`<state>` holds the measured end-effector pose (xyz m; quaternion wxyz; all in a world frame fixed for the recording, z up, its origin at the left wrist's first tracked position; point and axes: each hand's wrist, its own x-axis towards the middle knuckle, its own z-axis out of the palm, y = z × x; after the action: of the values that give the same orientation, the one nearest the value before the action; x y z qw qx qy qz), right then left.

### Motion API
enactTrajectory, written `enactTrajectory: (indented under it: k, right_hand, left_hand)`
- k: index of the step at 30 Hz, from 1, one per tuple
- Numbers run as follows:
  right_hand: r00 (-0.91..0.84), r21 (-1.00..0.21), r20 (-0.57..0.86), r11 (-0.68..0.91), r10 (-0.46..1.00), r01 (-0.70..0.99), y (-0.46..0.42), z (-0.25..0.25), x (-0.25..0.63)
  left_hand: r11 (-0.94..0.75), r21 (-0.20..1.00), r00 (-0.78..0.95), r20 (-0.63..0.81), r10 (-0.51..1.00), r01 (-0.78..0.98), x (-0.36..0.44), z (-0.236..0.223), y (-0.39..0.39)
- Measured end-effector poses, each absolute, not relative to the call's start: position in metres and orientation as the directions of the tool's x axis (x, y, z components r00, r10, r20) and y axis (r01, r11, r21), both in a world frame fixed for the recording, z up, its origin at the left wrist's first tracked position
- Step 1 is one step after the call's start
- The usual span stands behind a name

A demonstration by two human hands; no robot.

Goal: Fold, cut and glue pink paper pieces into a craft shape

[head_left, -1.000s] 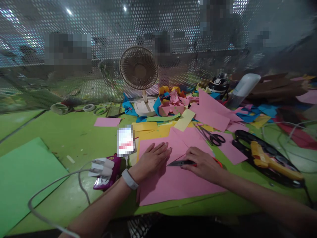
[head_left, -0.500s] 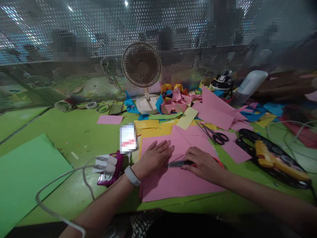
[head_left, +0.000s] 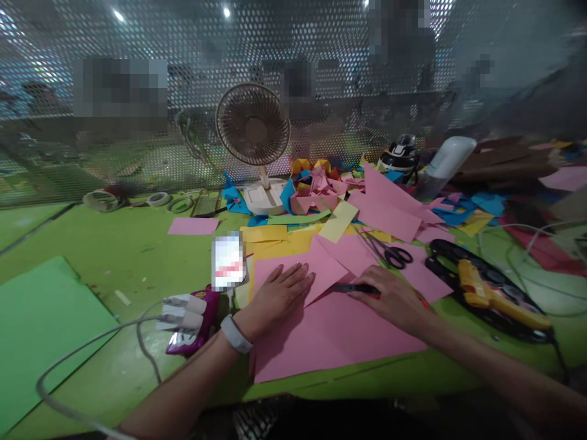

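Observation:
My left hand (head_left: 279,293) lies flat on a pink paper sheet (head_left: 321,348), fingers stretched out, with a pale band (head_left: 236,334) round the wrist. Beside it, to the right, my right hand (head_left: 389,296) is closed round scissors (head_left: 353,288) with dark blades and red handles. The blades point left, at the edge of a pink paper flap (head_left: 323,269) that reaches under my left fingers. Most of the handles are hidden by my right hand. Yellow paper (head_left: 270,244) shows behind the pink sheets.
Black-handled scissors (head_left: 397,256) lie behind my right hand. A yellow glue gun (head_left: 499,299) rests on a black holder (head_left: 440,260) at right. A lit phone (head_left: 228,263) and a purple power strip (head_left: 202,324) with cables sit left. Behind stand a fan (head_left: 254,128) and paper scraps (head_left: 316,189).
My right hand has drawn the scissors up and to the right, away from my left fingers. A loose flap edge now shows in the pink paper. The whole view has shifted slightly.

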<state>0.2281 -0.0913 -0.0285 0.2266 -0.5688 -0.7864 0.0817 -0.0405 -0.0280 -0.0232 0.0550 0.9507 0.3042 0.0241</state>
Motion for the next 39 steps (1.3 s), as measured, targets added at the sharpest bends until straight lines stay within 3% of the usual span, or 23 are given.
enactTrajectory:
  k: [11,39]
  right_hand:
    - [-0.328,-0.379,0.227,0.394,0.917,0.838,-0.090,-0.023,0.204]
    - [-0.504,-0.334,0.171,0.531,0.846,0.779,-0.089,-0.022,0.181]
  left_hand:
    - [-0.811,0.139,0.808,0.089,0.582,0.568,-0.041,-0.030,-0.026]
    - [-0.816,0.145,0.813,0.092,0.575,0.560,-0.041,-0.034,-0.027]
